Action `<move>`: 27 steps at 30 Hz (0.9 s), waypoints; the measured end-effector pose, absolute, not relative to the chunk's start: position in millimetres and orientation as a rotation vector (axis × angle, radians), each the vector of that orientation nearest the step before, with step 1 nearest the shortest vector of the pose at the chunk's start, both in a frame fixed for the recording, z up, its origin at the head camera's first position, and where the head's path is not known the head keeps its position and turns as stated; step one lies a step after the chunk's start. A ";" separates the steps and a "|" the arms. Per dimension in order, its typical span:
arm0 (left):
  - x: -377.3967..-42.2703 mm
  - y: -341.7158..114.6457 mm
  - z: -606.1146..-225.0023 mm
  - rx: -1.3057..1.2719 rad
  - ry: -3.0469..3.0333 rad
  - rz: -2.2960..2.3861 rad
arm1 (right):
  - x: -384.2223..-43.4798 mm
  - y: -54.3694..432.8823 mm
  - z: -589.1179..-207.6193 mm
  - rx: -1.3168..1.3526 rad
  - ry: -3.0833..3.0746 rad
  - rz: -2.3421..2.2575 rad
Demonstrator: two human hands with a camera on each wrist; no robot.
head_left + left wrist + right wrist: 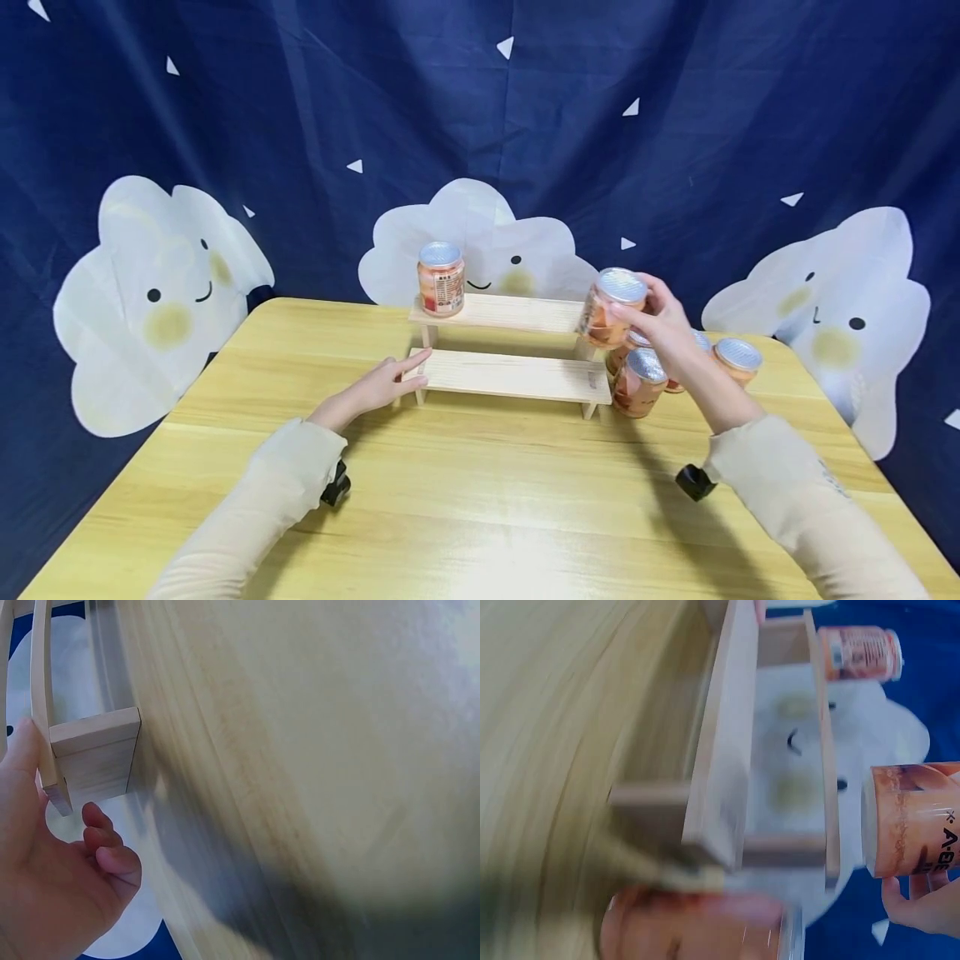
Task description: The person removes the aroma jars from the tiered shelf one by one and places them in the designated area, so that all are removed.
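Note:
A two-step wooden shelf (510,373) stands on the table. My left hand (375,385) pinches the left end of its lower step; in the left wrist view the other fingers (118,859) curl beside the leg. My right hand (667,325) grips a can (611,308) with a silver lid and orange-pink label, raised at the right end of the upper step. In the right wrist view this can (915,817) is beside the upper board, apart from it. Another such can (441,279) stands upright on the upper step's left end.
Several more cans stand on the table right of the shelf, among them a front can (639,383) close to the lower step and a can (737,360) farther right, partly behind my right arm. Behind the table (465,483) hangs a dark blue curtain (420,92) with white clouds.

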State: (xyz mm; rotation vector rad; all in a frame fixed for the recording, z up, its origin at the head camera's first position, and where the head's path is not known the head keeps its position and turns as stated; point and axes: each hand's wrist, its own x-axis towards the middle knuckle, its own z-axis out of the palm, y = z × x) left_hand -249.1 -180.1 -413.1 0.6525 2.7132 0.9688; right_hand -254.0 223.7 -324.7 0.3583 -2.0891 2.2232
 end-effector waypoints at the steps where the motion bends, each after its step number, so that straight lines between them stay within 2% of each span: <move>1: -249.5 -179.6 -412.9 0.653 2.710 0.974 | -249.2 229.1 -321.9 0.323 -2.131 2.184; 14: -252.6 -180.1 -412.0 0.680 2.685 1.002 | -214.6 309.1 -321.7 0.292 -2.117 2.173; 17: -253.3 -179.8 -411.5 0.683 2.692 0.996 | -207.1 322.7 -323.5 0.387 -2.114 2.167; 22: -252.7 -179.4 -411.1 0.660 2.692 0.981 | -198.3 338.8 -339.9 0.459 -2.197 2.026; 27: -251.9 -180.6 -413.7 0.660 2.687 0.998 | -192.7 345.4 -359.8 0.361 -2.326 1.915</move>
